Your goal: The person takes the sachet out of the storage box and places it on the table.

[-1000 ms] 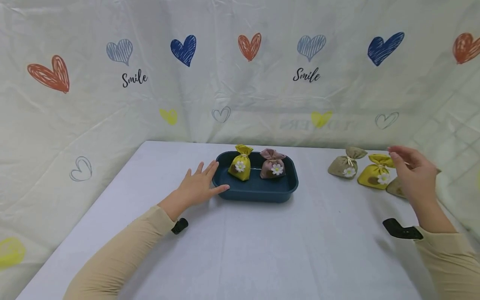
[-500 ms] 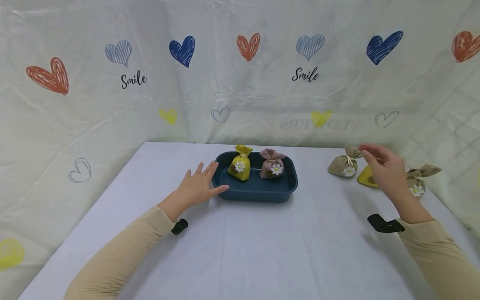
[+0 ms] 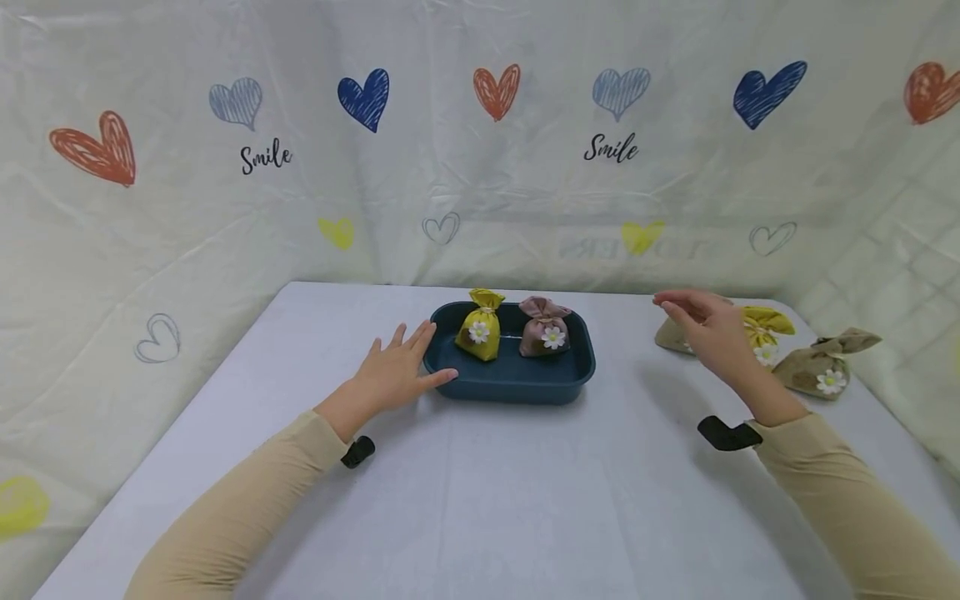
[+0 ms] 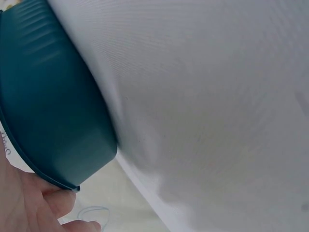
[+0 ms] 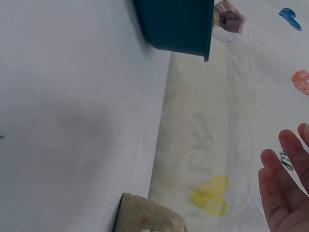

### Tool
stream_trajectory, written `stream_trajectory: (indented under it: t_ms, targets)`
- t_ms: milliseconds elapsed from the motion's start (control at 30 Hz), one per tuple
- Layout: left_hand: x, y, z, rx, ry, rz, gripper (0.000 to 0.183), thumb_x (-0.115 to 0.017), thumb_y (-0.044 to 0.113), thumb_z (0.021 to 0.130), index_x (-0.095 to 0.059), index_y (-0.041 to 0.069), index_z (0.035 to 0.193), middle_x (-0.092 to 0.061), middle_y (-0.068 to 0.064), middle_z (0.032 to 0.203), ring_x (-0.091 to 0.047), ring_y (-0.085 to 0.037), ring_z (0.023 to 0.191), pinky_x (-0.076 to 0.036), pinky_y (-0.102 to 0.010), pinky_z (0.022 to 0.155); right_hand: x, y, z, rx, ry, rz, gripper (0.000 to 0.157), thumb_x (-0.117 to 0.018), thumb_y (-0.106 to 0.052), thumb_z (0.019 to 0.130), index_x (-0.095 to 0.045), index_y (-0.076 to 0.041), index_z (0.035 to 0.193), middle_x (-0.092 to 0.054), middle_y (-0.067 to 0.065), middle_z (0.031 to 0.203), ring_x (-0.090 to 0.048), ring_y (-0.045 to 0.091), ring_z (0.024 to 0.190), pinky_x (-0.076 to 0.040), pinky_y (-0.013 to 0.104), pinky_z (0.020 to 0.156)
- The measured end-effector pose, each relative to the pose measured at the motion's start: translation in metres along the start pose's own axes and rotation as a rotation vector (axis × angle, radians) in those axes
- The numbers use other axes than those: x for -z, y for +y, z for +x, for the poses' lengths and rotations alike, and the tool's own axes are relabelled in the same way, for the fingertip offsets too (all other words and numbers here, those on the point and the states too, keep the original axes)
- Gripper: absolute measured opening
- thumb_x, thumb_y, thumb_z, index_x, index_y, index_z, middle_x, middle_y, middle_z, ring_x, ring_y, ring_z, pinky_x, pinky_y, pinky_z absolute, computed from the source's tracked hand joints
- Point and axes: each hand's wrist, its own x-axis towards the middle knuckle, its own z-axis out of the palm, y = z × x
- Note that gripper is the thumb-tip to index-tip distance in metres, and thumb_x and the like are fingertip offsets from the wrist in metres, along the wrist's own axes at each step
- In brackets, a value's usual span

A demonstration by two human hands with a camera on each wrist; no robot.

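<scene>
My left hand (image 3: pixel 390 375) rests with spread fingers against the left rim of a dark teal tray (image 3: pixel 517 390); the left wrist view shows its fingers (image 4: pixel 60 203) at the rim. Inside the tray sit a yellow drawstring sachet (image 3: pixel 480 333) and a mauve one (image 3: pixel 545 329), each with a white flower. Over on the right, my right hand (image 3: pixel 716 337) hovers at a beige sachet (image 3: pixel 670 336), hiding most of it. Its fingers (image 5: pixel 285 179) look extended and hold nothing in the right wrist view, where the beige sachet (image 5: pixel 147 215) lies low.
Right of the beige sachet lie another yellow sachet (image 3: pixel 768 321), partly behind my right hand, and a brownish sachet (image 3: pixel 817 371). A white cloth covers the table (image 3: pixel 517 500). Behind it hangs a pale curtain (image 3: pixel 525 192) printed with hearts.
My right hand has swept left from the brownish sachet, past the yellow one, to the beige one, uncovering the brownish sachet. The left hand and tray have stayed put.
</scene>
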Motion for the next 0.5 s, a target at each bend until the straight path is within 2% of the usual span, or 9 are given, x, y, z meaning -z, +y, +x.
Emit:
stream_trajectory:
  t_ms: [67,133,333,400,500]
  targets:
    - [0.0,0.0,0.0,0.004,-0.002,-0.002,0.1,-0.044,0.075,0.097,-0.011,0.012,0.166,-0.011,-0.005,0.171,-0.01,-0.041,0.155,-0.013,-0.068,0.118,-0.006,-0.003,0.002,0.012,-0.04,0.006,0.025,-0.06,-0.011,0.105,-0.069,0.006,0.121,-0.071,0.014,0.114,-0.055,-0.014,0.099,-0.043,0.003,0.082]
    - [0.0,0.0,0.0,0.004,-0.003,0.001,0.1,-0.044,0.075,0.097,-0.011,0.012,0.166,-0.011,-0.005,0.171,-0.01,-0.041,0.155,-0.013,-0.068,0.118,-0.011,-0.005,0.004,0.014,-0.074,0.007,0.025,-0.059,-0.011,0.106,-0.069,0.006,0.121,-0.07,0.023,0.117,-0.054,-0.015,0.098,-0.043,0.003,0.083]
    - [-0.001,-0.001,0.0,0.001,-0.011,0.006,0.1,-0.042,0.076,0.097,-0.011,0.012,0.166,-0.011,-0.005,0.172,-0.009,-0.041,0.155,-0.012,-0.068,0.118,-0.028,-0.007,0.011,0.036,-0.137,-0.019,0.022,-0.061,-0.009,0.105,-0.071,0.005,0.117,-0.073,0.021,0.114,-0.056,-0.016,0.094,-0.044,0.003,0.079]
    - [-0.001,-0.001,0.0,0.002,-0.011,0.002,0.1,-0.043,0.076,0.097,-0.01,0.012,0.166,-0.011,-0.006,0.171,-0.009,-0.041,0.155,-0.012,-0.068,0.118,-0.033,-0.008,0.014,0.037,-0.169,-0.027,0.023,-0.061,-0.012,0.105,-0.072,0.004,0.118,-0.073,0.019,0.114,-0.06,-0.008,0.096,-0.044,0.003,0.079]
    - [0.0,-0.001,-0.001,0.001,-0.006,-0.003,0.099,-0.044,0.074,0.097,-0.01,0.011,0.166,-0.011,-0.006,0.171,-0.009,-0.042,0.155,-0.012,-0.069,0.118,-0.041,-0.01,0.02,0.024,-0.22,-0.035,0.025,-0.062,-0.015,0.105,-0.072,0.001,0.121,-0.073,0.017,0.116,-0.067,0.013,0.101,-0.046,0.007,0.081]
